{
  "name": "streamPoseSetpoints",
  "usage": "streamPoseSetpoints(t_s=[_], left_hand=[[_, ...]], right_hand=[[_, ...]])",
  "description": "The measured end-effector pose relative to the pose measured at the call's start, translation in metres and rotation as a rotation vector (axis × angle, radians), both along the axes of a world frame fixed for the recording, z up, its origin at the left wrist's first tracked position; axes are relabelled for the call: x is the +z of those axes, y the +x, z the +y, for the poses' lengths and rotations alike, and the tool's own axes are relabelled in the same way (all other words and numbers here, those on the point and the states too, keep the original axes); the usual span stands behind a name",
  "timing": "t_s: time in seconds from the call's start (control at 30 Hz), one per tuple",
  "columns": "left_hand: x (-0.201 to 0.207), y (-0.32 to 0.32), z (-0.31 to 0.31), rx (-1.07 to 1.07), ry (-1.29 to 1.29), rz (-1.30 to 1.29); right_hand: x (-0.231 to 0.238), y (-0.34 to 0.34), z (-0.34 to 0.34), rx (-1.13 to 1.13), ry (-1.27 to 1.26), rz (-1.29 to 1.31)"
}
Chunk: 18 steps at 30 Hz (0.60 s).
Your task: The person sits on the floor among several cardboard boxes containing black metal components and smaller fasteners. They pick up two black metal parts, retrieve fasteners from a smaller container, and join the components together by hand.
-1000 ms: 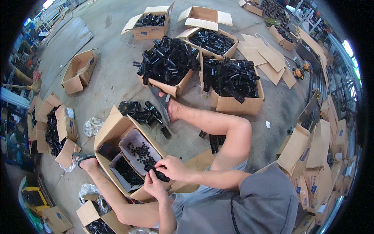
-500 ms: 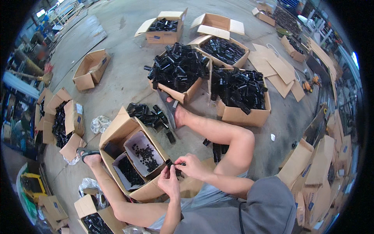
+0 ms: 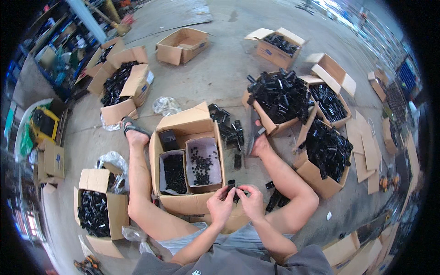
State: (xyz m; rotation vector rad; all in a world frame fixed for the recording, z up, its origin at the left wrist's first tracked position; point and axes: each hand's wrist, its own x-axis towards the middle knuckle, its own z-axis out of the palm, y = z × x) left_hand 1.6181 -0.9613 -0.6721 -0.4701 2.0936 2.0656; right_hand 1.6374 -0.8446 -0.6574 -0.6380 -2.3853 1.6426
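Note:
My left hand [image 3: 220, 204] pinches a short black tube [image 3: 231, 183] upright between thumb and fingers. Close against it, the fingertips of my right hand [image 3: 251, 201] are pressed together at the tube's side; whatever they hold is too small to make out. Just beyond my hands stands an open cardboard box [image 3: 185, 204]. Inside it, the right tray [image 3: 217, 176] has small black pieces scattered over its pale bottom. A darker heap of small black parts [image 3: 174, 173] fills the left tray.
Loose black tubes [image 3: 227, 128] lie on the floor right of the box. Cartons heaped with black tubes [image 3: 279, 98] stand beyond my right foot, and others [image 3: 94, 213] at left. Flattened cardboard [image 3: 366, 142] lies at far right. Clear plastic bags [image 3: 166, 106] rest on the floor.
The view has turned, so the surroundings appear shifted and rotated. Both hands stay together at the black tube; my right hand's fingers remain pinched beside it.

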Motion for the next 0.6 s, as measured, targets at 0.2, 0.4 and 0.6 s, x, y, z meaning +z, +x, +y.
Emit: streamPoseSetpoints(t_s=[0.2,0.4,0.6], left_hand=[[0.011,0.0,-0.006,-0.001,-0.063,0.018],[0.011,-0.005,-0.009,0.04,0.103,0.025],[0.008,-0.004,-0.012,0.032,0.009,0.036]], right_hand=[[0.011,-0.001,-0.001,0.093,0.073,-0.039],[0.005,-0.007,-0.001,0.158,0.187,0.033],[0.008,-0.014,0.002,0.204,0.055,0.015]])
